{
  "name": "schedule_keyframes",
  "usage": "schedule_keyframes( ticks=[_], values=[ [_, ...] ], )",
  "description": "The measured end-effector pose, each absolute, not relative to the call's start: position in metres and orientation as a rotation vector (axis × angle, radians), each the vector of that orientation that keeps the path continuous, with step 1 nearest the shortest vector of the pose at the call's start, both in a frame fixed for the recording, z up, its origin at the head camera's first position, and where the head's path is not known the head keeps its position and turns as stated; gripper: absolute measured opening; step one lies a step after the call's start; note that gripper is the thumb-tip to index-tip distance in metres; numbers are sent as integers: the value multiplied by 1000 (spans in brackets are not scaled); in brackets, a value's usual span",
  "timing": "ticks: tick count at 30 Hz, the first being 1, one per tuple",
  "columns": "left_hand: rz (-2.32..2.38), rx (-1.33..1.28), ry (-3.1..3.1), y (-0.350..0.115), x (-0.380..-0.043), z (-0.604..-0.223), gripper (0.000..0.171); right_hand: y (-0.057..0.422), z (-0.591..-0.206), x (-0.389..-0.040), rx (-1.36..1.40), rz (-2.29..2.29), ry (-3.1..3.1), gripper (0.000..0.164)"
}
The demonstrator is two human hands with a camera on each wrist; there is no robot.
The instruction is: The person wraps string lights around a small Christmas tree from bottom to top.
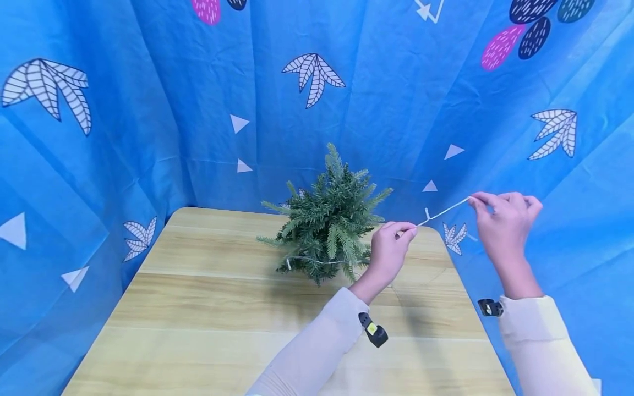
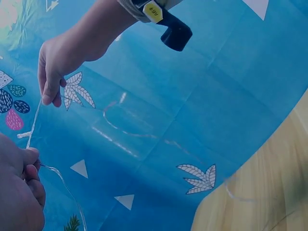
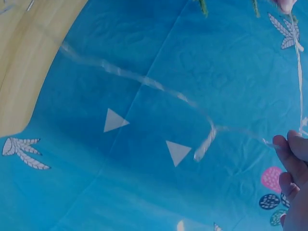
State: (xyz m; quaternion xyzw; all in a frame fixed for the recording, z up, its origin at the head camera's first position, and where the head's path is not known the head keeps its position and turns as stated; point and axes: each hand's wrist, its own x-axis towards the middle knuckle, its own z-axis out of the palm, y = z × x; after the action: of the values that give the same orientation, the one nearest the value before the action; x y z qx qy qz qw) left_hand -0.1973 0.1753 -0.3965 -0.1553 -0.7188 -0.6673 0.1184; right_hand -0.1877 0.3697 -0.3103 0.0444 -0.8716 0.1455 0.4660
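Green and thick is the small tree [image 1: 327, 220], which stands at the far middle of the table [image 1: 198, 308]; a thin light string [image 1: 448, 209] crosses low on its near side, with one small bulb [image 1: 289, 264] showing at the left; how the string continues behind the left hand [image 1: 388, 250] is hidden; this hand, just to the right of the tree, pinches the string between thumb and forefinger, the tips closed together; farther right, the right hand [image 1: 507, 228] has hold of it in a similar pinch, raised beyond the table's right edge; between the hands the string runs straight, and from the right hand a loose length hangs back toward the table; in my judgement, too strong a pull could tilt the tree or drag the string out of its place, because the needles may catch it; the loose length could also become knotted, if it twists on itself or hooks the table edge. The table is of pale wood look, with streaks along it, rounded far corners, and a soft shadow [image 1: 428, 335] at the near right; around it, from left through far to right, hangs blue cloth [image 1: 163, 132], wrinkled, printed with white leaves [image 1: 47, 93] and triangles [image 1: 16, 231].
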Motion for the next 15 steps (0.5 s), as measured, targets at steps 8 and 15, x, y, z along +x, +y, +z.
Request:
schedule_keyframes(
  ticks=[8,15],
  values=[
    [-2074,-403,-2062,175,-195,-395,10,378,-287,-202,115,322,-2163,29],
    [-2107,-383,-2051,175,-195,-396,11,382,-264,-216,119,287,-2146,31]
  ],
)
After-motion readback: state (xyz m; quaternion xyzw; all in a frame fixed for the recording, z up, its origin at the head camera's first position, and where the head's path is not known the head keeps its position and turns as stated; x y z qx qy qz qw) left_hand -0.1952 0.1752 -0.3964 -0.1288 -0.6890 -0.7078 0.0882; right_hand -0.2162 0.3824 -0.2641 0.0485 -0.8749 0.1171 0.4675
